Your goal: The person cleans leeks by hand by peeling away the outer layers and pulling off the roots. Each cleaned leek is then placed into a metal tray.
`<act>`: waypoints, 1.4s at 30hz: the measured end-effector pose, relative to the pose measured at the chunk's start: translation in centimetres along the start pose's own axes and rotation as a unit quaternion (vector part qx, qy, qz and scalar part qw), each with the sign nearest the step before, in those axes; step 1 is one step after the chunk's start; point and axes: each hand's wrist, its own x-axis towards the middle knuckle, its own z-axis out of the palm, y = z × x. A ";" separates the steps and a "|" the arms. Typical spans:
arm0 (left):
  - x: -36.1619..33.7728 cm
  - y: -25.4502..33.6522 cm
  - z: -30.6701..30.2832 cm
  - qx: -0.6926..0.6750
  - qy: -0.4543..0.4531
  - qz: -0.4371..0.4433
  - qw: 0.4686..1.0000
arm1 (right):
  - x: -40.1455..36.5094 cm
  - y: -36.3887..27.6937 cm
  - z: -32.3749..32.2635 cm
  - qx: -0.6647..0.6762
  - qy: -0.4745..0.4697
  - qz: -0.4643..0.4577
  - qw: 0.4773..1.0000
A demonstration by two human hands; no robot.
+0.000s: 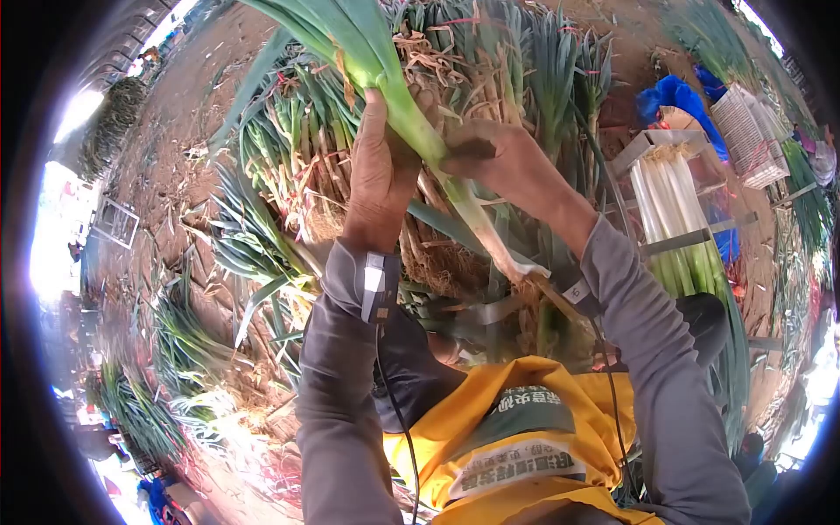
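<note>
A thick green onion (414, 120) slants across the middle of the view, its green leaves at the top and its pale root end lower right. My left hand (378, 171) is wrapped round the upper stalk, thumb along its near side. With bent, pinched fingers, my right hand (525, 171) grips the stalk's outer layer farther down. A loose strip of peel (564, 302) hangs by the root end. Beneath both hands lie bundles of unpeeled green onions (302, 149), roots and dry leaves showing. Part of my right fingertips is in shadow.
To the right, a metal rack (674, 241) holds several peeled white-stemmed onions (669, 192). Beyond it are a blue plastic bag (687, 101) and a white crate (751, 136). More onions (188, 337) lie on the dirt ground at left. A yellow apron (516, 437) covers my lap.
</note>
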 end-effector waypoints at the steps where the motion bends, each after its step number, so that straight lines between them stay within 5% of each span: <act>1: 0.0 0.1 -0.1 0.005 -0.019 0.002 1.000 | 0.1 -0.2 -0.2 0.002 0.000 -0.001 1.000; 7: -0.2 0.2 0.6 0.015 0.024 0.019 0.999 | -0.6 -0.7 -0.3 0.136 -0.039 0.074 0.987; 9: 0.0 0.5 0.8 0.006 0.003 0.023 1.000 | -1.0 -0.3 0.4 -0.042 0.035 -0.100 0.993; 13: -0.2 1.3 1.0 -0.025 0.003 0.036 0.999 | -3.4 -0.4 1.1 -0.208 0.062 -0.225 0.950; 15: -0.1 1.5 0.7 -0.062 -0.012 0.027 0.998 | -4.1 -0.6 1.2 0.117 0.040 -0.107 0.987; 17: 0.4 2.1 0.1 -0.153 -0.083 -0.003 0.985 | -4.8 -1.7 0.4 0.153 0.005 -0.027 0.988; 19: 0.5 2.6 -0.3 -0.165 -0.060 0.018 0.984 | -6.0 -1.7 -0.1 0.188 -0.033 0.053 0.980; 23: 0.4 3.1 -1.3 -0.012 -0.010 0.085 0.996 | -10.7 2.9 -0.1 0.041 -0.182 0.173 0.967; 25: 0.6 3.1 -1.9 -0.013 0.022 0.058 0.998 | -15.3 9.8 1.0 -0.306 -0.291 0.045 0.905; 27: 0.0 3.5 -0.9 0.013 0.025 0.095 0.995 | -22.7 19.1 1.2 -0.346 -0.294 0.036 0.891; 28: 0.1 3.7 -0.9 0.040 0.031 0.136 0.989 | -22.5 18.2 1.2 -0.384 -0.299 0.024 0.873; 30: 0.4 4.2 -2.1 0.047 0.028 0.120 0.991 | -18.1 11.9 0.1 -0.336 -0.242 -0.006 0.910; 32: 1.1 3.4 -2.1 0.032 0.063 0.095 0.993 | -12.8 6.9 -0.1 -0.131 0.005 0.060 0.990; 34: 1.2 2.6 -1.5 0.041 0.055 0.114 0.991 | -7.9 2.9 0.2 -0.130 0.075 -0.058 0.987; 42: 1.0 1.6 -1.3 0.083 0.080 0.173 0.978 | -1.9 2.0 4.3 -0.120 0.062 -0.026 0.990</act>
